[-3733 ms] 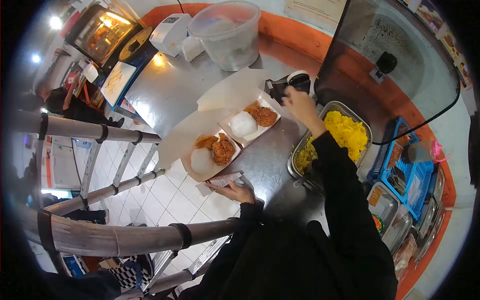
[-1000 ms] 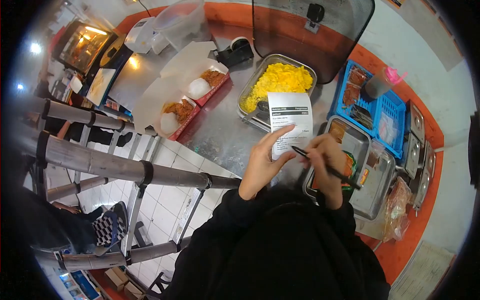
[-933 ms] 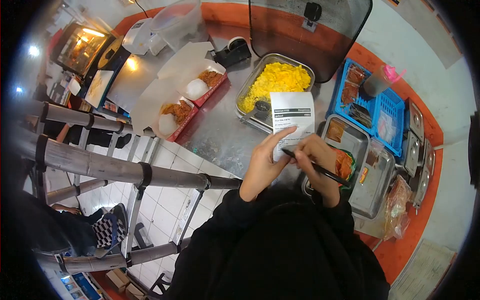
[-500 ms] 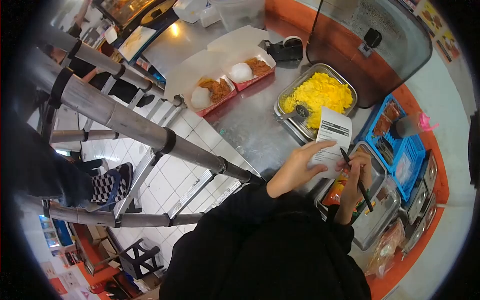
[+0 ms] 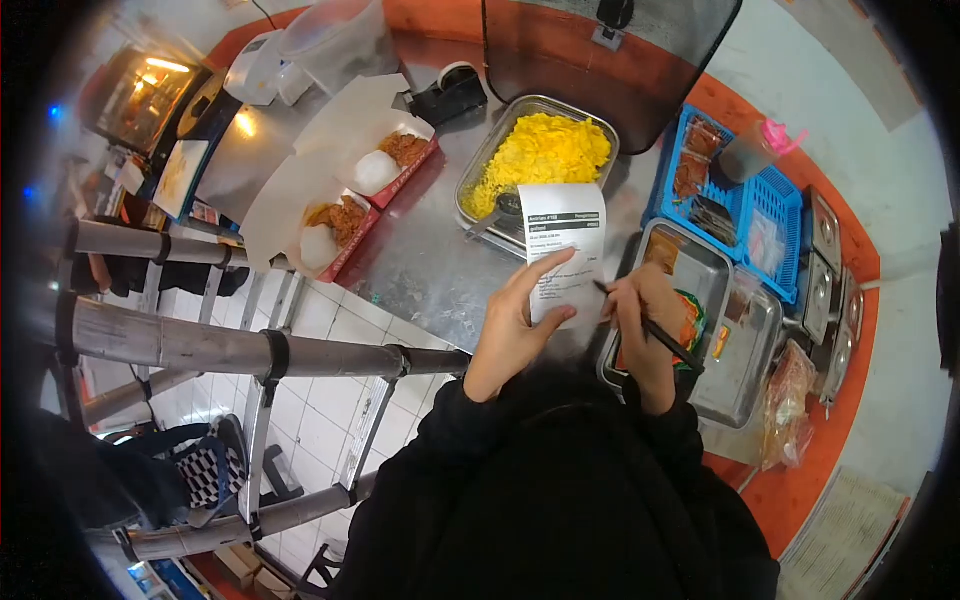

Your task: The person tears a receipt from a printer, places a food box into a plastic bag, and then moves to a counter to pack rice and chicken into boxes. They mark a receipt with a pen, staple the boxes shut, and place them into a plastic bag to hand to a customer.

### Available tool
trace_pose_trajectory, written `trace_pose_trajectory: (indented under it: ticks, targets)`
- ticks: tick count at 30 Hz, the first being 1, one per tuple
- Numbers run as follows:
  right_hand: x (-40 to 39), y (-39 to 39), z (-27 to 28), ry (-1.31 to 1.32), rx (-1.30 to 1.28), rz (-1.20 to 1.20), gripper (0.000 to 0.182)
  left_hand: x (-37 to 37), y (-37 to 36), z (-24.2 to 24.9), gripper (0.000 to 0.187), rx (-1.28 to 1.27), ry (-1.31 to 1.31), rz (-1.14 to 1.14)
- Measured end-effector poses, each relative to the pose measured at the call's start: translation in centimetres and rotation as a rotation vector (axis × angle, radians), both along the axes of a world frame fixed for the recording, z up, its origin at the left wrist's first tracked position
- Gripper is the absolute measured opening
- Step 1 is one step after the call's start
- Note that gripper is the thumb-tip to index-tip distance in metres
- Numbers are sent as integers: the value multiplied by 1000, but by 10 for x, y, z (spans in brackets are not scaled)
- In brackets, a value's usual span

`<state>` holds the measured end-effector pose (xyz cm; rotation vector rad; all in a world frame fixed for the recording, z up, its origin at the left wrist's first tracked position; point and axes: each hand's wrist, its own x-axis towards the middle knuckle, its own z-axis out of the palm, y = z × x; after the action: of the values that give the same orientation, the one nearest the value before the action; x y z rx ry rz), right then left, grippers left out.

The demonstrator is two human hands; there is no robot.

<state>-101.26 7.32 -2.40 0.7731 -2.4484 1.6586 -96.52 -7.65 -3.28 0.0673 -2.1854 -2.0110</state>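
Note:
A printed paper receipt is pinched between the thumb and fingers of my left hand, its print facing me. In my right hand is a black pen, its tip close to the receipt's right edge. Just beyond the paper stands a metal tray of yellow scrambled egg, with a dark spoon resting in it. Two open red-and-white meal boxes with rice and fried chicken lie to the left.
Blue baskets holding packets and a pink-topped bottle stand on the right, beside metal trays. A tape dispenser sits behind the boxes. A ladder and another person's checkered shoe are at the left.
My view has turned, so the counter and its things appear further left and higher. The receipt looks more upright, and the pen remains in my right hand near its edge.

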Motion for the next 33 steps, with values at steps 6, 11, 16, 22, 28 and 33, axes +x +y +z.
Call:
trace_pose_trajectory:
  ticks: [6, 11, 16, 22, 28, 33]
  targets:
    - [2, -2, 5, -95, -219, 58, 16, -3, 2, -6, 58, 112, -16, -12]
    - [4, 6, 3, -213, -272, 13, 17, -5, 3, -7, 56, 38, 32, 22]
    - [11, -17, 2, -90, -134, 175, 7, -6, 3, -4, 59, 17, -3, -11]
    - [1, -26, -11, -118, -106, 194, 9, 0, -8, -16, 59, -67, -23, 25]
    - [-10, -20, -58, -256, 445, 297, 31, 28, -34, -131, 56, -363, -46, 314]
    - [-5, -50, -119, 13, 835, 491, 37, 41, -12, -167, 54, -566, -379, 228]
